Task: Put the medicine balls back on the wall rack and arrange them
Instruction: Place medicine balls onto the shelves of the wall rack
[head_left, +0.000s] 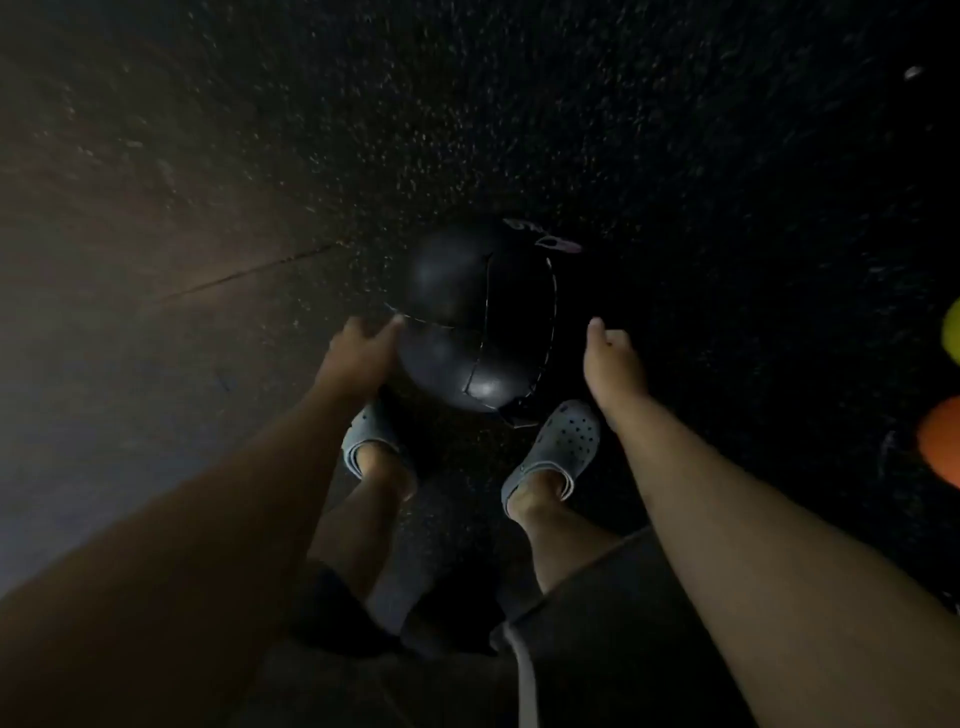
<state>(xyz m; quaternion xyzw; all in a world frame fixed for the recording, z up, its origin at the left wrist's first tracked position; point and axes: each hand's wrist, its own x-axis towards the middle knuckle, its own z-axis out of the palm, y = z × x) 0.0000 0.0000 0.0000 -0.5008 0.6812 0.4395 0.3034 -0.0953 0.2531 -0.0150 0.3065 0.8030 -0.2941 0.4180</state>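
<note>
A large black medicine ball (467, 317) with white stitched seams lies on the dark speckled floor just in front of my feet. My left hand (361, 353) reaches down on the ball's left side, fingertips at or touching its edge. On the ball's right, my right hand (613, 364) is lowered with fingers together, a small gap away from the ball. Neither hand holds it. The wall rack is out of view.
My two feet in grey clogs (558, 447) stand right behind the ball. At the right edge, an orange ball (940, 441) and a yellow-green ball (953, 338) are partly cut off. A floor seam (249, 275) runs on the left. The light is dim.
</note>
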